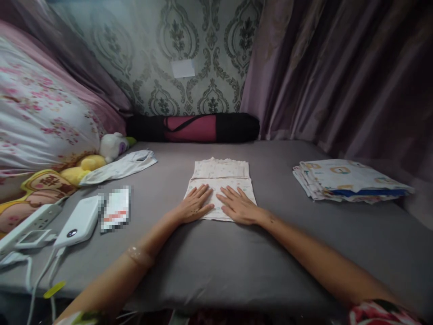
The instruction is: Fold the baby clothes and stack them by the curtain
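head view, arms stretched forward. left hand (pixel 194 205) and right hand (pixel 238 206) flat, holding nothing, on thin folded cloth (pixel 220 174).

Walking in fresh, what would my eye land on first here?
The left hand and right hand, laid flat side by side on a folded pale cloth in the middle of the grey bed. Then a stack of folded cloths to the right, and a black and pink roll bag against the patterned wall behind.
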{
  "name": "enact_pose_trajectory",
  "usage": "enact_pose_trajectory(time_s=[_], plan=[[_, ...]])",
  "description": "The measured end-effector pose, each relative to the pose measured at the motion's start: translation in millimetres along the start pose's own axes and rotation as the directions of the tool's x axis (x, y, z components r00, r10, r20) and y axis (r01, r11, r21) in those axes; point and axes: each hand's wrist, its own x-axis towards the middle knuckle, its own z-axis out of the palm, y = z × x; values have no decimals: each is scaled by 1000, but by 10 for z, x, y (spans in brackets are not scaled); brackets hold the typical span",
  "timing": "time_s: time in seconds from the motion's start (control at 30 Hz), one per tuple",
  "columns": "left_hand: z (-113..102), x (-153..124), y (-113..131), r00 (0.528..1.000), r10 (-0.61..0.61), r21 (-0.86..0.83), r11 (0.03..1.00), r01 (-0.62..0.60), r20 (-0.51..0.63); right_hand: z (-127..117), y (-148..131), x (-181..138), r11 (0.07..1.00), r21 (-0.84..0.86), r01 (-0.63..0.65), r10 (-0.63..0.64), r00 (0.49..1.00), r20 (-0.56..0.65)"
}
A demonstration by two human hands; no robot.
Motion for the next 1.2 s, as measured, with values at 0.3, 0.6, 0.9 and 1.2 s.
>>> enact_pose_trajectory(time_s=[0.3, 0.6, 0.9, 1.2], plan=[[-251, -453, -28, 993, 11, -52, 999, -5, 117, -182, -382, -677, 964, 202, 171, -189, 980, 69], [-244, 128, 412, 998, -20, -19, 1000, 21, 56, -90, 235, -117, 982, 62, -180, 188, 968, -168], [-172, -147, 173, 990, 69, -124, 991, -54, 122, -13, 287, -510, 997, 24, -74, 75, 996, -52], [-444, 515, -352, 953, -227, -205, 961, 186, -199, -396, 575, 222, 986, -18, -164, 157, 966, -207]])
